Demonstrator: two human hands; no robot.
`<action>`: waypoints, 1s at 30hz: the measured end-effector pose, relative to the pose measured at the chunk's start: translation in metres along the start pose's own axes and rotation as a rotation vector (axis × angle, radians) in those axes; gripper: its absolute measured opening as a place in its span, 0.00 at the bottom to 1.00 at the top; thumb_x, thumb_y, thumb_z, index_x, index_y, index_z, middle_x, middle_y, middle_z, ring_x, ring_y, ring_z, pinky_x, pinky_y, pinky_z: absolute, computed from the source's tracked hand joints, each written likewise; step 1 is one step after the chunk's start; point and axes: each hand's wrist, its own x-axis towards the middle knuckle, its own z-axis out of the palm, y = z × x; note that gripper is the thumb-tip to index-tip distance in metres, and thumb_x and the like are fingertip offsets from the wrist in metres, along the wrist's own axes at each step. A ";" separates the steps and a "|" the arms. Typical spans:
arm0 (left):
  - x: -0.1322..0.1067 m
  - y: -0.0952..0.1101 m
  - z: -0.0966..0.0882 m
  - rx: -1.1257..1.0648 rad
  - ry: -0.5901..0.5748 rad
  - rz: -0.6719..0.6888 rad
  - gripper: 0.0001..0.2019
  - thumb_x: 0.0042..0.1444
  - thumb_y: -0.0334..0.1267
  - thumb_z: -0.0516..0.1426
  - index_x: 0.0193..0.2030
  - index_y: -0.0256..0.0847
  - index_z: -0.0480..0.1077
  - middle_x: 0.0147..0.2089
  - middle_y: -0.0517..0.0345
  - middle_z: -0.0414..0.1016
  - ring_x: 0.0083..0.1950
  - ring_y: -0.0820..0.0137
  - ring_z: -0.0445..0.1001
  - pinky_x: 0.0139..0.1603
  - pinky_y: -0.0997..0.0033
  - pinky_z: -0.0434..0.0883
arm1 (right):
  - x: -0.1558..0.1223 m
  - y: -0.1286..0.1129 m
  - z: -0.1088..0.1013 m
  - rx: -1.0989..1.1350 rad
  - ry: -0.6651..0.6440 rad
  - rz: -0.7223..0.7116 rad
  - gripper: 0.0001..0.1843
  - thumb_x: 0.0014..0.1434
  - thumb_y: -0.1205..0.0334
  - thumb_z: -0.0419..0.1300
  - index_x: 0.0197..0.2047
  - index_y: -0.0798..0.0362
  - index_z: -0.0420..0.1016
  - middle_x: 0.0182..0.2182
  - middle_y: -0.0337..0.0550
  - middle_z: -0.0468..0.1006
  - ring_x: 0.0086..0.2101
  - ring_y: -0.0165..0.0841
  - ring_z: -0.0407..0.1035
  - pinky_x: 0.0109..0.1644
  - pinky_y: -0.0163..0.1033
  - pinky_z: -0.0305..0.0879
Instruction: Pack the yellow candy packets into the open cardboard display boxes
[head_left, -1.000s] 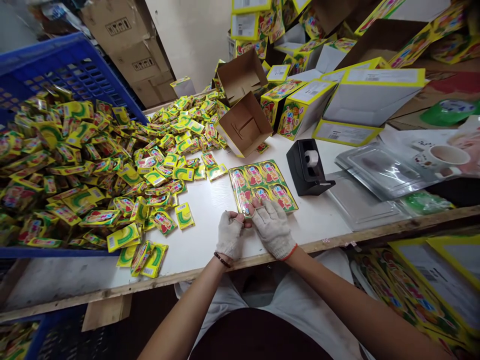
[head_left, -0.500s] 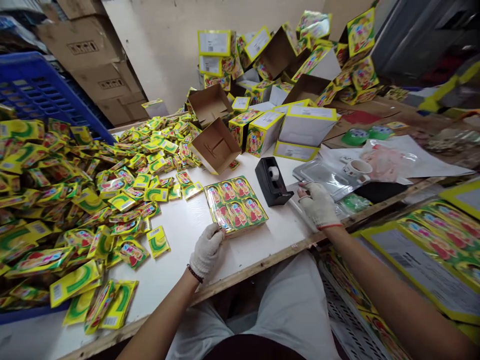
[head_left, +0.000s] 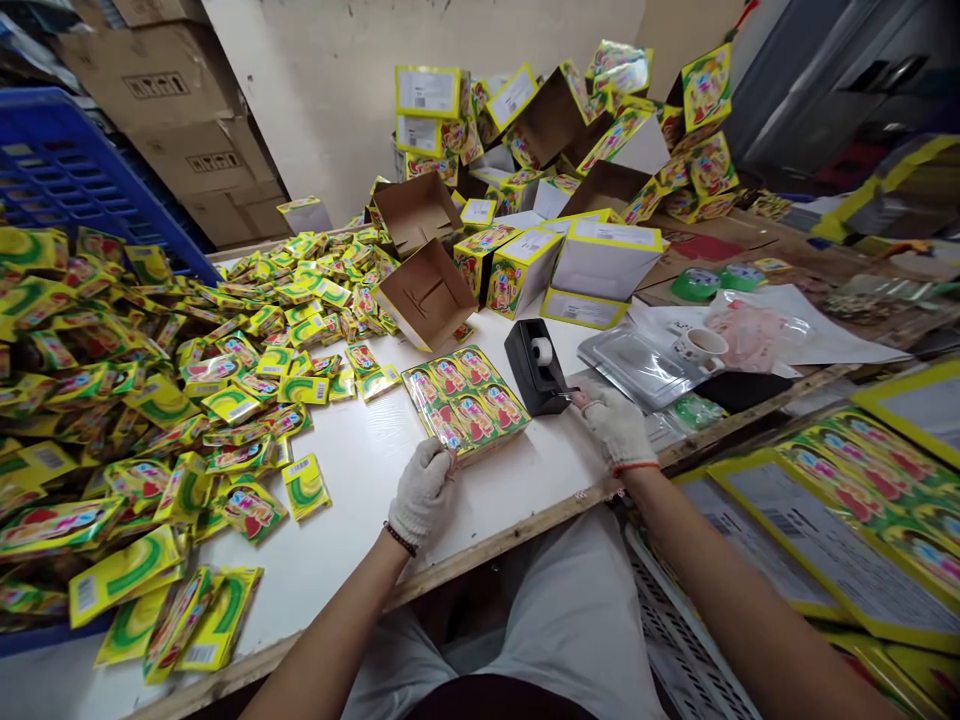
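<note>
A flat wrapped bundle of sachets (head_left: 466, 402), several packets in clear film, lies on the white table (head_left: 360, 500) in front of me. My left hand (head_left: 424, 492), in a white knit glove, is closed on the bundle's near left corner. My right hand (head_left: 615, 424), gloved too, sits at the front of the black tape dispenser (head_left: 535, 367), its fingertips pinched at the dispenser's cutter end. Whether tape is between the fingers is too small to make out.
A big heap of yellow-green sachets (head_left: 150, 380) covers the table's left, spilling from a blue crate (head_left: 67, 180). Open cartons (head_left: 424, 292) and printed boxes (head_left: 600, 255) stand behind. Clear trays (head_left: 637, 365) and a cup (head_left: 699, 346) lie right; flat cartons (head_left: 840, 520) stack lower right.
My right hand left the bundle, swung out to the right, then came back left to the tape dispenser's front. My left hand stayed on the bundle's corner. The camera turned right.
</note>
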 end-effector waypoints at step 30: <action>0.004 0.010 -0.007 -0.070 -0.082 -0.130 0.11 0.61 0.32 0.51 0.48 0.41 0.69 0.43 0.53 0.71 0.45 0.66 0.72 0.46 0.65 0.71 | -0.117 -0.087 0.078 0.607 -0.635 0.269 0.20 0.48 0.42 0.62 0.22 0.50 0.66 0.18 0.36 0.69 0.19 0.27 0.63 0.23 0.33 0.59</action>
